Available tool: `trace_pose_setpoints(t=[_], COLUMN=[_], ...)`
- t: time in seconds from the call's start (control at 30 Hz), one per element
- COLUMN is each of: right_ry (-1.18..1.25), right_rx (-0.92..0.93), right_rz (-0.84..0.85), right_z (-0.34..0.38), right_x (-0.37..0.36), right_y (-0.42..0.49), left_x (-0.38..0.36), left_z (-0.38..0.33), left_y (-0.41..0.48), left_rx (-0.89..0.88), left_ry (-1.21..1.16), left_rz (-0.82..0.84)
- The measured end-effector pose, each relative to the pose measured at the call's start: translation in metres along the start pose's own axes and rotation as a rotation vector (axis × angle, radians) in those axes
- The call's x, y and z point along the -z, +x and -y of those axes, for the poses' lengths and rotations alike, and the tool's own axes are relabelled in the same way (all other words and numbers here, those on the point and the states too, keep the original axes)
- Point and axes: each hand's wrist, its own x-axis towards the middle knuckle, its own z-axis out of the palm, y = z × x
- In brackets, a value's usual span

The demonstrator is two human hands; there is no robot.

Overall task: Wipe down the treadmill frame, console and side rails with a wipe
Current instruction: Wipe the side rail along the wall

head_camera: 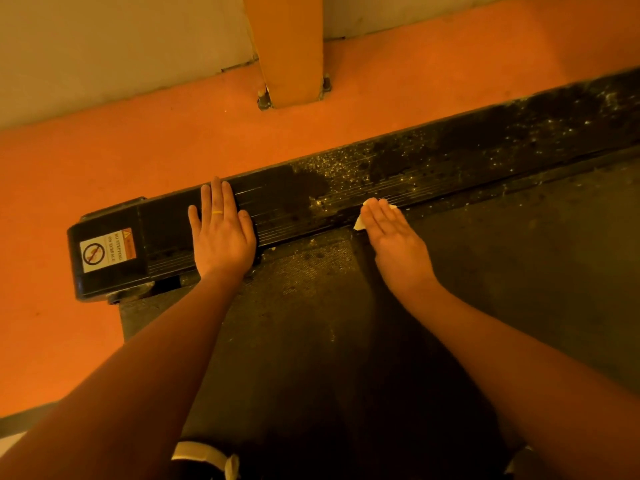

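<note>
The black treadmill side rail (433, 157) runs from lower left to upper right; it looks clean and wet near its left end, and dusty specks cover it further right. My left hand (221, 233) lies flat on the rail near its end cap, fingers straight. My right hand (388, 233) presses a white wipe (360, 221) onto the rail's inner edge with straight fingers; only the wipe's corners show from under the hand.
The rail's end cap (107, 251) carries a warning sticker. The dark treadmill belt (519, 278) lies right of the rail. Orange floor (104, 161) surrounds the rail, with an orange bolted post (291, 50) and a pale wall beyond. A shoe (207, 459) shows at the bottom.
</note>
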Motion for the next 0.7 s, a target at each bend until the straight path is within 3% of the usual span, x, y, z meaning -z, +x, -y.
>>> trace_pose_setpoints(t=[0.13,0.27,0.4,0.57,0.7], right_ry=[0.011,0.02,0.047,0.012,0.013], right_rx=[-0.192,-0.28,-0.111,0.159,0.187], right_rz=[-0.044,-0.031,-0.093,0.131,0.13], right_z=[-0.048,-0.043,0.007,0.08,0.092], right_x=[0.01,0.011,-0.004,-0.006,-0.009], right_y=[-0.001,0.003,-0.004,0.014,0.022], left_x=[0.0,-0.001,0.0,0.0,0.001], left_z=[0.0,0.001,0.0,-0.001,-0.001], left_y=[0.0,0.0,0.0,-0.001,-0.001], left_rx=[0.004,-0.001,0.004,0.006,0.007], left_ry=[0.004,0.001,0.004,0.005,0.007], left_rz=[0.003,-0.007,-0.008,-0.016,-0.016])
